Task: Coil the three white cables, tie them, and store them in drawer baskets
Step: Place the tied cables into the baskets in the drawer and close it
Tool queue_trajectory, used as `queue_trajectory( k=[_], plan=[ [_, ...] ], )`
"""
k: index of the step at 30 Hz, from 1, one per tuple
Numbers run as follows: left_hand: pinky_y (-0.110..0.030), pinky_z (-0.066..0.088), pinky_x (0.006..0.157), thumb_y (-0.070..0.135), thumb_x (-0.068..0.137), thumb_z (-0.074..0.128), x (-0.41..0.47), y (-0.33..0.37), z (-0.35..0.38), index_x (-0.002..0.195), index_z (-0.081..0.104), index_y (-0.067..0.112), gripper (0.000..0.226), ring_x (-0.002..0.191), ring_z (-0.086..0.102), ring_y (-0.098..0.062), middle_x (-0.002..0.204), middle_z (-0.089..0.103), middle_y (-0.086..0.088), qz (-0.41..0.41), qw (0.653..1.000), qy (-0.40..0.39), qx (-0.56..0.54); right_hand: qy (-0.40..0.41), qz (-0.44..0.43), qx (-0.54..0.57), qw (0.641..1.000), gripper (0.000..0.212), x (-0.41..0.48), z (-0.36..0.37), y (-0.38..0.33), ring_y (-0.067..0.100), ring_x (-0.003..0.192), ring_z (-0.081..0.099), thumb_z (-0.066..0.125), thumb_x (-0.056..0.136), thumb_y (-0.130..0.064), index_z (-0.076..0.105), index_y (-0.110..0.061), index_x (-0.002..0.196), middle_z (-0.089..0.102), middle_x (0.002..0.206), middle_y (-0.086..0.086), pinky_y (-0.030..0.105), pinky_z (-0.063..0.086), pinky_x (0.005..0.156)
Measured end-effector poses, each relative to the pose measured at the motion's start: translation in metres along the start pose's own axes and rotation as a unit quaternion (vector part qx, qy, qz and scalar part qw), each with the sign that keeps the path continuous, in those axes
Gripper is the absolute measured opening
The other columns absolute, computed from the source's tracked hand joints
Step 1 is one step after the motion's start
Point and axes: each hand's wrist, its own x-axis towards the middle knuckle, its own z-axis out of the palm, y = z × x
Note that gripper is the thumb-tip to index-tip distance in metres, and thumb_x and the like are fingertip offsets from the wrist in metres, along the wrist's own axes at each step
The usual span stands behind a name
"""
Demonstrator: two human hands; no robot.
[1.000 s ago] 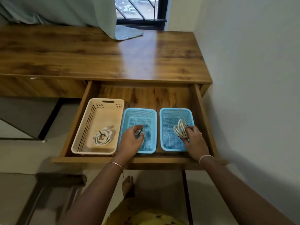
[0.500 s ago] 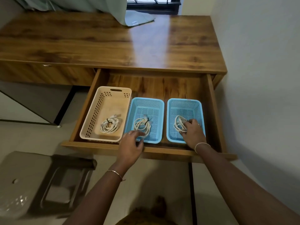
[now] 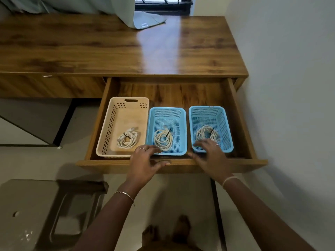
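An open wooden drawer (image 3: 241, 124) holds three baskets side by side. A beige basket (image 3: 116, 109) at the left has a coiled white cable (image 3: 127, 139) with a black tie in it. In the middle blue basket (image 3: 166, 111) lies a second tied coil (image 3: 163, 138). The right blue basket (image 3: 223, 124) holds a third tied coil (image 3: 205, 133). My left hand (image 3: 145, 163) hovers over the drawer's front edge with fingers spread, holding nothing. My right hand (image 3: 210, 156) is over the near rim of the right basket, fingers loose and blurred, off the coil.
The wooden desk top (image 3: 108, 48) runs behind the drawer, with a curtain hem (image 3: 145, 20) lying on it near the window. A grey wall (image 3: 290, 87) stands close on the right. A grey stool (image 3: 45, 211) sits on the floor at lower left, near my bare feet (image 3: 166, 234).
Both hands have drawn back toward the drawer front. The right hand let go of the coil in the right basket; the left had left its coil in the middle basket.
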Motion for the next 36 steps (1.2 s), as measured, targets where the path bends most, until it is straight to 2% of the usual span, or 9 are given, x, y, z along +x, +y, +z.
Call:
queue_trajectory(
  k=[4,7,9,12,17,21,27,32,36],
  plan=[
    [-0.039,0.042,0.097,0.047,0.070,0.077,-0.008,-0.025,-0.023,0.108,0.069,0.027,0.043,0.114,0.048,-0.015,0.116,0.061,0.009,0.047,0.998,-0.024,0.029,-0.038,-0.062,-0.060,0.996,0.026,-0.026,0.026,-0.038,0.007,0.092,0.059,0.075,0.076,-0.034,0.069,-0.022,0.099,0.064,0.102,-0.009,0.017,0.044,0.076],
    [-0.036,0.041,0.096,0.031,0.077,0.074,-0.008,-0.038,-0.037,0.108,0.068,0.029,0.032,0.113,0.048,-0.014,0.115,0.060,0.012,0.080,0.994,-0.040,0.059,-0.011,-0.056,-0.107,0.993,0.010,-0.021,0.036,-0.049,0.012,0.079,0.062,0.073,0.078,-0.018,0.070,-0.022,0.087,0.067,0.089,-0.007,0.016,0.037,0.065],
    [-0.033,0.038,0.097,0.031,0.079,0.072,-0.005,-0.047,-0.046,0.110,0.067,0.031,0.032,0.114,0.047,-0.012,0.116,0.059,0.015,0.102,0.990,-0.057,0.084,-0.011,-0.040,-0.123,0.992,0.006,-0.014,0.038,-0.056,0.013,0.076,0.062,0.070,0.079,-0.018,0.070,-0.022,0.084,0.066,0.086,-0.008,0.017,0.036,0.062],
    [-0.032,0.030,0.100,0.034,0.084,0.065,0.000,-0.049,-0.058,0.115,0.063,0.033,0.031,0.118,0.043,-0.011,0.121,0.055,0.016,0.139,0.977,-0.088,0.138,-0.059,-0.037,-0.169,0.983,0.009,-0.001,0.036,-0.071,0.011,0.084,0.062,0.063,0.086,-0.026,0.071,-0.025,0.090,0.066,0.091,-0.009,0.022,0.046,0.067],
    [-0.034,0.026,0.103,0.032,0.090,0.056,0.004,-0.045,-0.059,0.113,0.062,0.032,0.024,0.121,0.041,-0.013,0.121,0.053,0.012,0.159,0.967,-0.094,0.173,-0.123,-0.041,-0.249,0.960,0.012,0.023,0.029,-0.084,0.013,0.088,0.063,0.063,0.086,-0.032,0.071,-0.028,0.093,0.065,0.095,-0.008,0.025,0.046,0.071],
    [-0.036,0.027,0.105,0.033,0.091,0.055,0.023,-0.044,-0.062,0.113,0.062,0.033,0.023,0.118,0.043,-0.015,0.116,0.055,0.009,0.166,0.963,-0.097,0.189,-0.120,-0.053,-0.282,0.951,0.010,0.042,0.030,-0.083,0.011,0.081,0.063,0.064,0.085,-0.033,0.070,-0.026,0.088,0.065,0.090,-0.008,0.021,0.038,0.062],
    [-0.038,0.028,0.105,0.033,0.093,0.053,0.071,-0.044,-0.064,0.115,0.061,0.032,0.024,0.119,0.043,-0.016,0.116,0.055,0.008,0.168,0.958,-0.085,0.218,-0.100,-0.050,-0.294,0.949,0.007,0.087,0.031,-0.076,0.012,0.078,0.064,0.065,0.085,-0.031,0.071,-0.027,0.085,0.066,0.088,-0.009,0.024,0.046,0.063],
    [-0.038,0.030,0.105,0.032,0.093,0.051,0.121,-0.043,-0.066,0.113,0.060,0.031,0.022,0.120,0.043,-0.016,0.118,0.053,0.007,0.172,0.956,-0.061,0.231,-0.064,-0.063,-0.303,0.949,0.010,0.131,0.032,-0.069,0.014,0.075,0.064,0.061,0.088,-0.027,0.069,-0.026,0.083,0.065,0.085,-0.008,0.024,0.040,0.058],
    [-0.039,0.034,0.104,0.028,0.089,0.058,0.162,-0.044,-0.067,0.114,0.057,0.028,0.025,0.121,0.043,-0.019,0.129,0.050,0.002,0.170,0.952,-0.041,0.250,-0.028,-0.089,-0.299,0.950,0.009,0.165,0.031,-0.058,0.015,0.058,0.060,0.073,0.077,-0.022,0.064,-0.024,0.073,0.061,0.071,-0.007,0.023,0.037,0.048]
  ],
)
